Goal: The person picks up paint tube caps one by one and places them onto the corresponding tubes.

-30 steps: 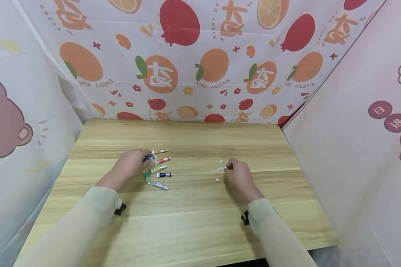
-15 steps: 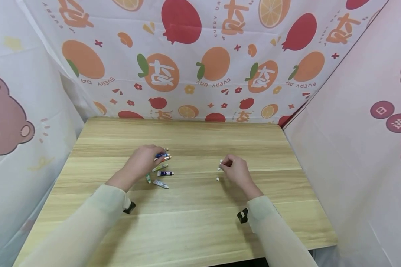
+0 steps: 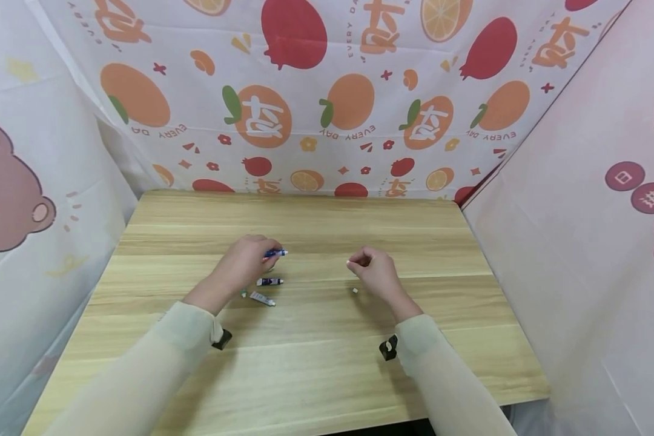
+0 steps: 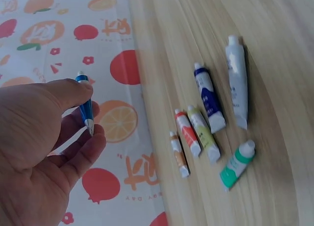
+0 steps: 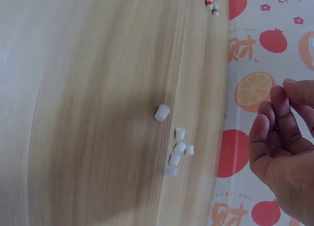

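Observation:
My left hand (image 3: pixel 247 257) pinches a blue paint tube (image 4: pixel 85 108) between thumb and fingers, raised over the left part of the table. Below it, in the left wrist view, lie a dark blue tube (image 4: pixel 209 98), a silver tube (image 4: pixel 238 84), a red tube (image 4: pixel 188 131), a yellow tube (image 4: pixel 203 134), an orange tube (image 4: pixel 179 155) and a green tube (image 4: pixel 237 165). My right hand (image 3: pixel 377 274) pinches a tiny white cap (image 3: pixel 349 263) at its fingertips; the right wrist view hides it. Several small white caps (image 5: pixel 175 159) lie beneath that hand, one cap (image 5: pixel 162 113) apart from the rest.
The wooden table (image 3: pixel 316 363) ends at a fruit-print cloth (image 3: pixel 327 139) hung behind it. Light cloths hang at both sides, with a bear (image 3: pixel 11 194) printed on the left one. A black band (image 3: pixel 221 339) shows by the left cuff.
The left hand has lifted the blue tube off the group and carried it right. The right hand has risen from the caps and shifted slightly left, a white bit at its fingertips.

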`<state>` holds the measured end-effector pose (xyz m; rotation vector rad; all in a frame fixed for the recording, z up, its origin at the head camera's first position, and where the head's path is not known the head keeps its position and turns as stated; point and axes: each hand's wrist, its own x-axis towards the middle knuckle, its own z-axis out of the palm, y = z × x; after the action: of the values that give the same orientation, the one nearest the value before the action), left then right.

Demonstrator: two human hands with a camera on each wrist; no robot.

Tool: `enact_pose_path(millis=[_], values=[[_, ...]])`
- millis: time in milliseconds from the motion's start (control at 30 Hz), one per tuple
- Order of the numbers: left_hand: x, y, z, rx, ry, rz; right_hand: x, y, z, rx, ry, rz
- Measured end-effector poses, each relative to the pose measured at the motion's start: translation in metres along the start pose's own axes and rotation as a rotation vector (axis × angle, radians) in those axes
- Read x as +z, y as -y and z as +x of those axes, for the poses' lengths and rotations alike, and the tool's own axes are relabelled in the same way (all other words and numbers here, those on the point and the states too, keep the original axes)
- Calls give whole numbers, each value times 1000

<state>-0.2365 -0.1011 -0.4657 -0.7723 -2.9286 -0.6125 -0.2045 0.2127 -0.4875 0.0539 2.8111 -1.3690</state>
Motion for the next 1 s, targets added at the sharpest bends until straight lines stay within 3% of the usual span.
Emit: enact_pose_path(millis=[300, 533, 767, 1000], values=[[8, -16, 1, 61, -47, -63, 9, 7, 1, 10, 23, 64], [14, -31, 4, 110, -89, -57, 14, 10, 1, -12, 29, 84], [15, -47, 7, 122, -71, -60, 16, 21, 0, -16, 70, 148], [21, -59, 9, 190, -95, -65, 22, 29, 0, -1, 126, 204]])
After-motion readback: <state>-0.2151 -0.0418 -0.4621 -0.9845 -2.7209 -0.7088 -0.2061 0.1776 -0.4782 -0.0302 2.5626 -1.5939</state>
